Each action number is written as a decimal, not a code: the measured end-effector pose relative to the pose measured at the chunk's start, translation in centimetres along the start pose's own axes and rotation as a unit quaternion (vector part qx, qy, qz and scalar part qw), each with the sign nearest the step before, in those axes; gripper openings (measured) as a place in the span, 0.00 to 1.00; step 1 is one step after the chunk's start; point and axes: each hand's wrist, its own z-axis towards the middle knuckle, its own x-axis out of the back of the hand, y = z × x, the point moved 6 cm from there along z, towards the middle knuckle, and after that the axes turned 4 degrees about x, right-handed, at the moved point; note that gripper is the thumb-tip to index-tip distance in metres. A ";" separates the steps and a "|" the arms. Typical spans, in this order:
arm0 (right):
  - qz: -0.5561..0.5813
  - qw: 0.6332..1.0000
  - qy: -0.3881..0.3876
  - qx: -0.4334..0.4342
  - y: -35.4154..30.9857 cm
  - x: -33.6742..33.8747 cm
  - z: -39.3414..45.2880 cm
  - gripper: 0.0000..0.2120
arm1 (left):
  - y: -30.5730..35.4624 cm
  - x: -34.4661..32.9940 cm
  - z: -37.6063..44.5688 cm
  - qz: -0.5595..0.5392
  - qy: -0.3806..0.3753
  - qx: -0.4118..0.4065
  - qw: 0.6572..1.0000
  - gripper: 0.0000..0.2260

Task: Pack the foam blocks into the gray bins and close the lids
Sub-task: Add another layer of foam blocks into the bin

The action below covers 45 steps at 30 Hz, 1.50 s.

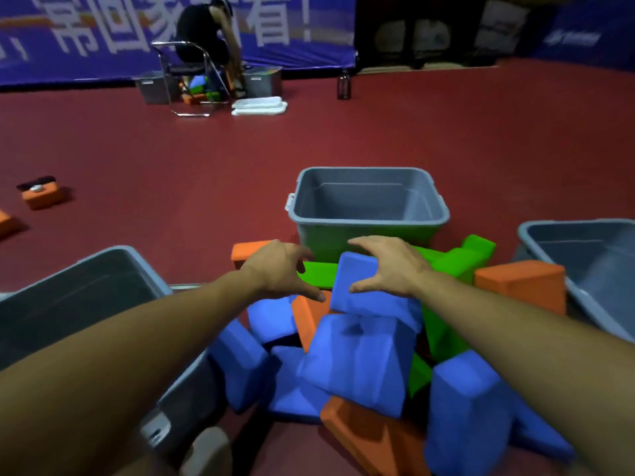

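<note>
A heap of blue, orange and green foam blocks (357, 365) lies on the red floor in front of me. Three gray bins surround it: an empty one straight ahead (367, 223), one at the left (89, 290) and one at the right (584, 262), all without lids. My left hand (278, 269) hovers open over the top of the heap, above a green block (318, 274). My right hand (388, 266) is spread open just above a tilted blue block (364, 290) at the top of the heap; I cannot tell whether it touches it.
A stray orange block (43, 197) with a dark object on it lies far left on the floor. At the back a person sits on a chair (192, 67) beside two more gray bins, white lids (259, 106) and a bottle (343, 84). A blue banner lines the wall.
</note>
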 end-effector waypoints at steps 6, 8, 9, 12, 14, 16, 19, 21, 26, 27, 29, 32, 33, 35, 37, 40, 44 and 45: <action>-0.043 0.998 -0.035 -0.028 2.5 0.0 -2.4 0.48 | 3.3 -3.6 0.3 -0.057 -0.065 -0.047 0.995 0.40; -0.040 0.997 -0.049 -0.052 3.5 0.2 -3.1 0.48 | 4.9 -4.1 0.5 -0.077 -0.077 -0.067 0.992 0.39; -0.023 0.995 -0.064 -0.079 4.1 0.0 -3.5 0.48 | 5.7 -4.4 0.7 -0.078 -0.083 -0.078 0.990 0.39; 0.015 0.974 -0.154 -0.167 4.9 -2.5 -5.0 0.48 | 7.8 -5.1 1.3 -0.070 -0.089 -0.101 0.988 0.39; 0.010 0.954 -0.224 -0.200 4.6 -4.9 -6.2 0.52 | 8.9 -5.3 1.6 -0.069 -0.091 -0.111 0.987 0.40; 0.035 0.945 -0.240 -0.219 4.2 -6.5 -7.1 0.53 | 9.6 -5.6 1.7 -0.057 -0.093 -0.123 0.986 0.40; 0.097 0.954 -0.165 -0.232 4.3 -6.5 -7.2 0.48 | 10.0 -5.8 1.8 -0.036 -0.095 -0.135 0.986 0.40; 0.126 0.958 -0.096 -0.238 4.3 -6.0 -7.4 0.47 | 9.7 -5.8 1.7 -0.040 -0.099 -0.136 0.985 0.39; 0.167 0.967 0.030 -0.190 2.8 -4.2 -7.3 0.44 | 8.8 -5.5 1.1 -0.074 -0.094 -0.148 0.982 0.38; 0.168 0.971 0.045 -0.163 2.2 -3.8 -7.1 0.44 | 8.7 -5.4 0.9 -0.079 -0.089 -0.153 0.981 0.38; 0.179 0.975 0.066 -0.116 1.0 -3.6 -6.8 0.43 | 8.5 -5.3 0.7 -0.095 -0.086 -0.162 0.979 0.38; 0.206 0.971 0.077 -0.090 0.3 -3.8 -6.6 0.43 | 8.1 -5.4 0.5 -0.115 -0.108 -0.157 0.975 0.37; 0.217 0.969 0.079 -0.086 0.3 -3.9 -6.5 0.43 | 7.9 -5.4 0.5 -0.113 -0.112 -0.150 0.976 0.36; 0.235 0.967 0.071 -0.076 0.1 -4.0 -6.3 0.44 | 7.7 -5.3 0.5 -0.104 -0.115 -0.140 0.978 0.37; 0.236 0.969 0.044 -0.063 0.0 -3.9 -6.1 0.47 | 7.5 -5.2 0.5 -0.076 -0.116 -0.139 0.980 0.39; 0.178 0.981 -0.069 -0.029 0.5 -3.8 -6.4 0.56 | 6.7 -5.2 0.5 -0.017 -0.116 -0.138 0.983 0.38; 0.014 0.959 -0.282 -0.023 3.7 -4.7 -8.5 0.59 | 4.6 -5.5 0.6 0.019 -0.120 -0.113 0.986 0.37; -0.014 0.946 -0.322 -0.034 4.7 -4.9 -9.2 0.59 | 4.1 -5.7 0.6 0.027 -0.119 -0.111 0.986 0.36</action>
